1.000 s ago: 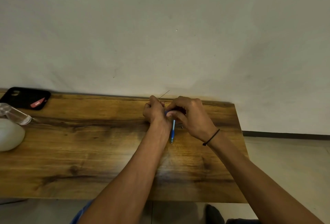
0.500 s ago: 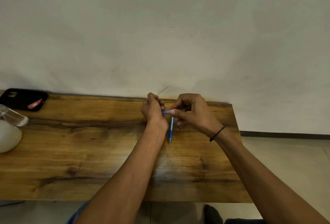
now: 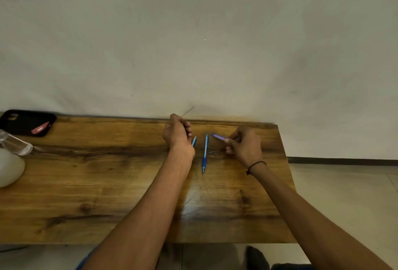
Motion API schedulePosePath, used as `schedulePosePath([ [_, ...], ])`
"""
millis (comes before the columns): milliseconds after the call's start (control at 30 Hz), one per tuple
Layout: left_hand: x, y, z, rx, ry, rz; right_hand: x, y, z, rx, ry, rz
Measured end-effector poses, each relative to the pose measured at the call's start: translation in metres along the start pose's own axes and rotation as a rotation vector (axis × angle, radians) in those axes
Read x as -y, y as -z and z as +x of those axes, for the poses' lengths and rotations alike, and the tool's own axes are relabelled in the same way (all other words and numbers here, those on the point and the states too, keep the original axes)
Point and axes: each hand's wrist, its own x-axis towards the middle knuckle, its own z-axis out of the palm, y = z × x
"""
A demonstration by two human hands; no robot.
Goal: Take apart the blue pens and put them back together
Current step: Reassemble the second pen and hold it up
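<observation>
One blue pen (image 3: 204,154) is left flat on the surface (image 3: 107,183) between the hands, probably waiting its turn. A blue piece (image 3: 218,137) is pinched in the right hand (image 3: 244,147). The left hand (image 3: 177,133) grip is closed around another blue part (image 3: 194,141), with a thin rod (image 3: 187,111) sticking up.

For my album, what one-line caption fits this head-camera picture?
Left hand and right hand each hold a blue pen part above a whole blue pen on the wooden table.

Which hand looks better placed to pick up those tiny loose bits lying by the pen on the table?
Probably the right hand: the small parts lie just beside its fingers, though it holds a blue piece. The left hand is farther off, past the pen.
</observation>
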Motion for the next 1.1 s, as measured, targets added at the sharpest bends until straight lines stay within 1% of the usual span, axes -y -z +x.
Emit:
schedulePosePath([
  [67,0.0,0.0,0.0,0.005,0.001,-0.003,-0.008,-0.008,0.001,-0.025,0.017,-0.1],
  [267,-0.003,0.003,-0.001,0.035,0.023,-0.01,-0.013,-0.014,-0.001,-0.015,0.142,-0.341],
  [400,-0.003,0.005,-0.002,0.098,0.048,0.023,-0.008,-0.014,-0.004,0.027,0.138,-0.386],
  [433,-0.003,0.006,-0.002,0.116,0.055,0.034,-0.005,-0.013,-0.005,0.02,0.141,-0.402],
  [500,-0.002,0.007,-0.001,0.139,0.066,0.052,0.002,-0.011,-0.005,-0.047,0.175,-0.4],
  [533,-0.001,0.007,-0.001,0.144,0.069,0.06,0.008,-0.01,-0.006,-0.081,0.2,-0.337],
  [600,0.0,0.007,-0.002,0.155,0.073,0.071,0.024,-0.01,-0.007,-0.084,0.219,-0.08],
  [700,0.003,0.005,-0.005,0.185,0.089,0.062,0.047,-0.015,-0.011,0.037,0.166,0.342],
  [767,0.005,0.003,-0.009,0.216,0.107,0.048,0.057,-0.021,-0.012,0.087,0.142,0.487],
  [933,0.005,0.001,-0.013,0.25,0.125,0.002,0.065,-0.028,-0.009,0.079,0.092,0.589],
  [1100,0.007,0.0,-0.013,0.259,0.111,0.026,0.065,-0.031,-0.006,0.057,0.091,0.598],
])
